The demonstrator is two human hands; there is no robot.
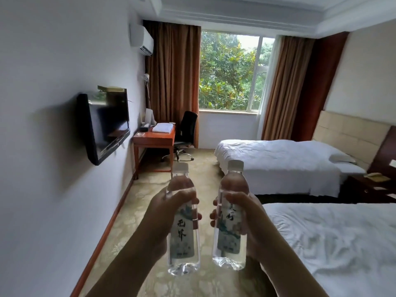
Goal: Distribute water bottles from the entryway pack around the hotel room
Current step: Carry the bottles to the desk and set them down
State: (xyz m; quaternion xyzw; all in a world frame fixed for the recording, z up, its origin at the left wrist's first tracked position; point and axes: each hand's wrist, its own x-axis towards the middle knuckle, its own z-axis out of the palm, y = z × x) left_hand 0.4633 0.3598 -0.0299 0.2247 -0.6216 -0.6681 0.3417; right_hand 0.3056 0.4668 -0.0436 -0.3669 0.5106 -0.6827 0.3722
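Head view: we see 1 camera looking down a hotel room over 2 raised forearms.
Left hand (pixel 169 213): our grip is clamped on the left bottle (pixel 183 221), fingers wrapped round its middle, thumb on the near side.
Right hand (pixel 242 215): our grip is clamped on the right bottle (pixel 230 217), fingers curled across the label.
Bottles: both are clear, white-capped and labelled; we hold them upright, side by side and slightly apart, above the patterned carpet (pixel 150 189).
Desk (pixel 154 137): wooden, against the left wall at the far end; a folded white towel (pixel 162 127) lies on it, with a few small items we cannot make out.
Chair (pixel 185 133): black, on wheels, just beside the desk.
TV (pixel 107 125): mounted on the left wall, screen dark.
Beds: the near bed (pixel 334 243) is to our right with rumpled white linen; the far bed (pixel 278 159) stands beyond it.
Nightstand (pixel 370 187): dark wood, between the 2 beds, carrying a telephone (pixel 374 175).
Window (pixel 231 71): green foliage outside, brown curtains (pixel 173 78) on both sides.
Air conditioner (pixel 141 39): high on the left wall.
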